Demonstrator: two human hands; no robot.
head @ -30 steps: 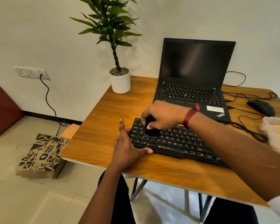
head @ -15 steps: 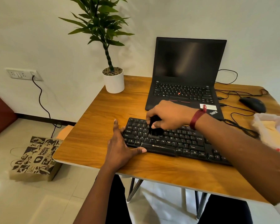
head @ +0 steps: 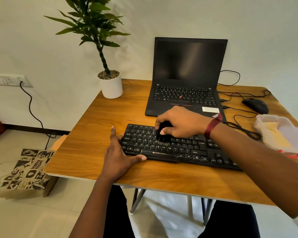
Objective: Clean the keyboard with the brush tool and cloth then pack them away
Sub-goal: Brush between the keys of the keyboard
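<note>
The wooden counter (head: 93, 134) filled the view, and everything here was placed against the black keyboard (head: 187, 150) lying near its front edge; behind the keyboard stood the open laptop (head: 187, 74), screen dark; behind and to the left of the keyboard sat the potted plant (head: 110, 83) in its white pot; to the right of the keyboard lay a clear plastic box (head: 282, 131), partly cut off by the frame, what was inside too blurred to tell; behind and right of the keyboard rested the black mouse (head: 255, 105) with its cables looping toward the laptop; down on the floor, well left of the keyboard, lay a printed paper bag (head: 26, 172). And there was the left hand (head: 119, 158), flat on the counter at the keyboard's left end, fingers spread, thumb touching the front edge just beside the space bar, bracing it; the right hand (head: 181, 122) hovered over the middle of the keyboard, a dark red band on the wrist, its fingers curled and pinching the small black brush tool (head: 163, 134); the brush's bristles were down on the letter keys, blurred.
</note>
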